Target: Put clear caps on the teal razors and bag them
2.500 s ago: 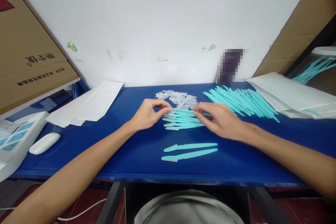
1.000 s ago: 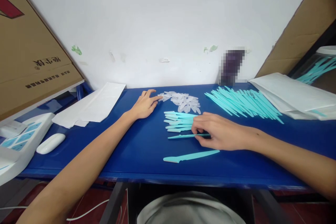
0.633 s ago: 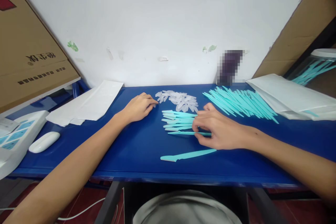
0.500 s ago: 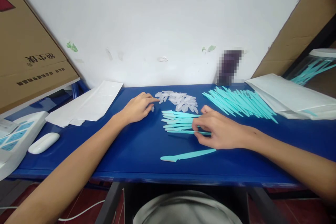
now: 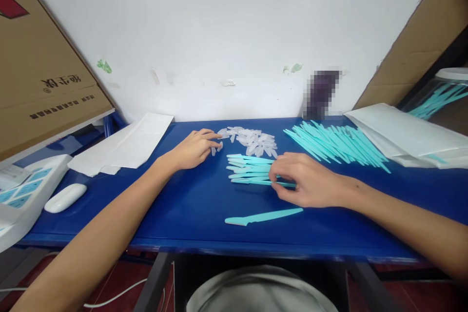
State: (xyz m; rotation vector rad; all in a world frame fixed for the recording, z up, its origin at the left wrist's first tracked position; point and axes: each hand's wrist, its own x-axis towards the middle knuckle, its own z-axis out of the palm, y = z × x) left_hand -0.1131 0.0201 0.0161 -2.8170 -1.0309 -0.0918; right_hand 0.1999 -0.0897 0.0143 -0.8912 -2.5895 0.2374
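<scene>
My right hand [image 5: 309, 183] pinches a thin turquoise plastic stick [image 5: 256, 182] by its right end, holding it low over the blue table [image 5: 190, 204] beside a small row of the same sticks [image 5: 246, 165]. My left hand [image 5: 193, 148] rests on the table with fingers curled, its fingertips on a small clear plastic cap [image 5: 218, 146] at the edge of a heap of clear caps [image 5: 254, 139]. One more turquoise stick [image 5: 263, 217] lies alone nearer the front edge.
A large pile of turquoise sticks [image 5: 336, 144] lies at back right, next to white bags [image 5: 405, 136]. More white bags [image 5: 124, 144] lie at back left. A white mouse [image 5: 66, 197] and a white device [image 5: 18, 195] sit at far left. Cardboard leans on both sides.
My right hand picked one of the two loose sticks off the front of the table and carried it toward the row. My left hand left the row and reached to the clear caps.
</scene>
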